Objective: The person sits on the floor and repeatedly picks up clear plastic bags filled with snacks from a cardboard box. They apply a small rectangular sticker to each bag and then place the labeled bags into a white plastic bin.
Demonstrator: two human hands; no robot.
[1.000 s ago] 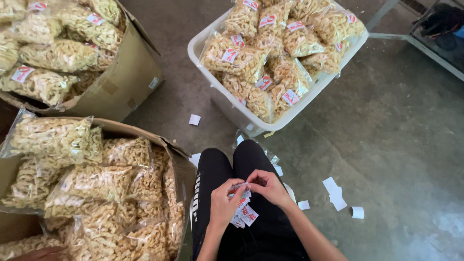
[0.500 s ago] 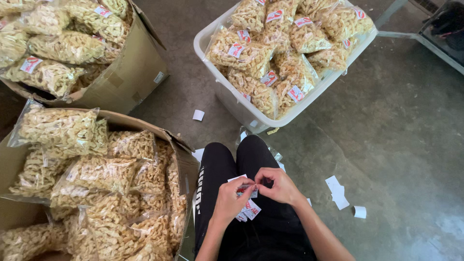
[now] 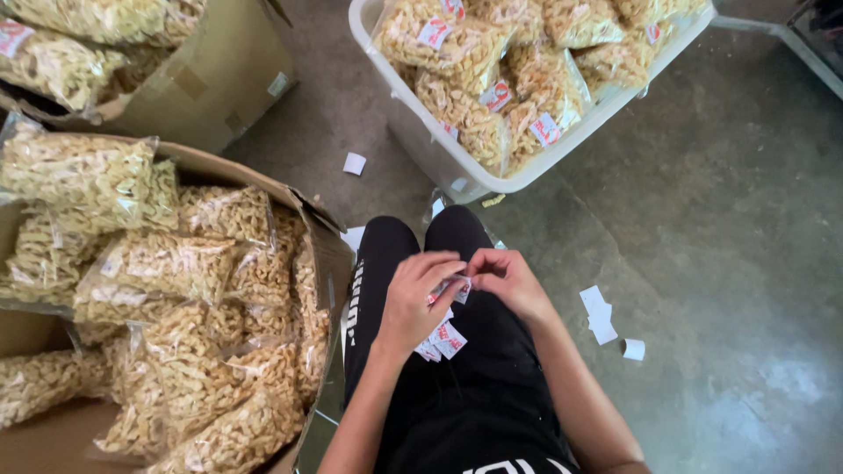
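Over your lap, your left hand (image 3: 413, 303) and right hand (image 3: 507, 283) meet, pinching one small sticker (image 3: 455, 288) between fingertips. Below it, loose stickers (image 3: 442, 338) rest on your thigh; shifting your leg could spill them.

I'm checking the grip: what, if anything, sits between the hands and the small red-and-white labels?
Nothing visible. The left hand and right hand already pinch a label together over the lap; more labels lie just below.
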